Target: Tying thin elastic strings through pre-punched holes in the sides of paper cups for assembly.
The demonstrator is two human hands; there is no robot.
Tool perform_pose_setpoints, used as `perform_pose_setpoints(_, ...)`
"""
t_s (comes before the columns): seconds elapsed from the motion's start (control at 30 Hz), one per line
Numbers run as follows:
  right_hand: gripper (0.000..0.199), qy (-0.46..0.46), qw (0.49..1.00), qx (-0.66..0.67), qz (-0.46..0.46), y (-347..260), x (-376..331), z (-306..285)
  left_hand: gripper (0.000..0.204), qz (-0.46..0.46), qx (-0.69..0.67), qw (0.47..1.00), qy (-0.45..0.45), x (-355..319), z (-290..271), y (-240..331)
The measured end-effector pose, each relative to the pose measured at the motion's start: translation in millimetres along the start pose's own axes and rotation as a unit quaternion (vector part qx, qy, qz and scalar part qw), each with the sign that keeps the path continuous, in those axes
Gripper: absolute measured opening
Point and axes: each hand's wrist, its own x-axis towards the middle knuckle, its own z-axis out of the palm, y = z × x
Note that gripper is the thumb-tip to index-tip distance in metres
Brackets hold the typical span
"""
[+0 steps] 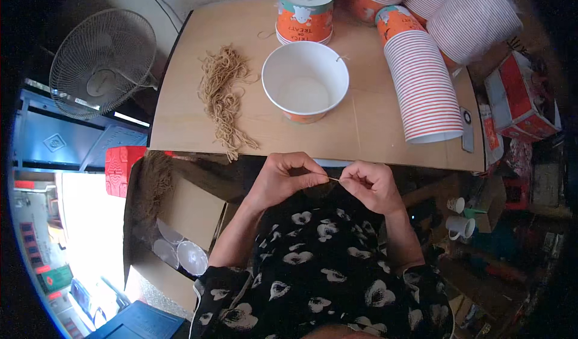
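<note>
Just in front of the table's near edge, my left hand (283,181) and my right hand (372,185) are close together, each with thumb and fingers pinched. Between the fingertips runs a short bit of thin tan cord (333,179); most of it is hidden by the fingers. Beyond them a white-lined paper bucket (306,61) stands upright, with a bit of cord (342,57) at its right rim. To its left lies a loose, tangled pile of tan cords (224,95).
Upside-down orange buckets (304,25) stand behind the open one. A long nested stack of buckets (426,89) lies at right, by a phone (467,128); more wrapped stacks (475,20) sit behind. A fan (102,65) stands left. Below are a cardboard box (195,206) and mugs (460,227).
</note>
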Motion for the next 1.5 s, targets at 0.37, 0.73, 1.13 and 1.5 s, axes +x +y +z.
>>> perform_pose_setpoints(0.37,0.011,0.24,0.929,-0.061,-0.277,-114.1,60.9,-32.5,0.028,0.315,0.606,0.706,0.186,48.7,-104.2,56.7)
perform_pose_setpoints(0.73,0.011,0.034,0.929,-0.094,-0.356,-129.9,38.5,19.9,0.015,0.303,0.555,0.77,0.082,48.7,-85.8,48.7)
perform_pose_setpoints(1.13,0.008,0.29,0.901,-0.15,-0.287,-62.6,62.2,39.0,0.023,0.171,0.288,0.936,0.112,26.0,-70.3,61.9)
perform_pose_setpoints(1.5,0.017,0.328,0.814,-0.299,-0.374,-39.2,76.8,46.5,0.021,0.126,0.21,0.959,0.146,24.4,-46.5,59.6)
